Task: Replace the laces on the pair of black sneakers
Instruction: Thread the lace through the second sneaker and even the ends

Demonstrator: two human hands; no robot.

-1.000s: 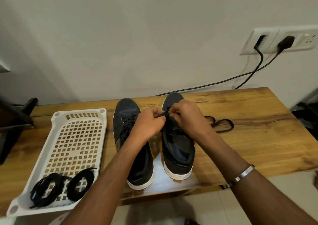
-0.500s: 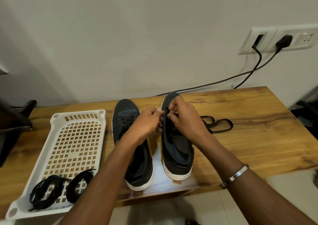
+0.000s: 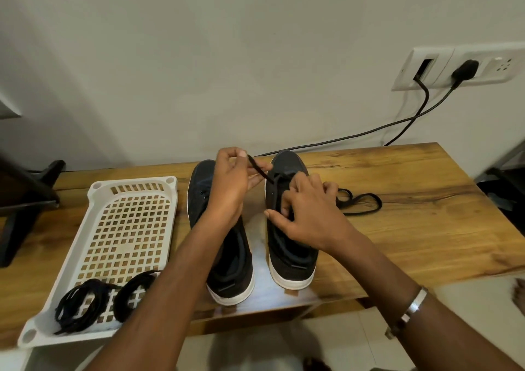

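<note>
1. Black canvas sneakers (image 3: 287,228) stand mid-frame on the wooden surface (image 3: 412,228).
2. Left hand (image 3: 230,189) pinches the black lace end (image 3: 260,171).
3. Right hand (image 3: 309,211) grips the right sneaker's eyelet edge.

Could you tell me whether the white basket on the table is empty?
No, two coiled bundles of black laces lie in the near end of the white basket.

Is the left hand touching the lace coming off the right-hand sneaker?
Touching. The head view shows the left hand pinching the lace end, drawn taut up from the right-hand sneaker.
</note>
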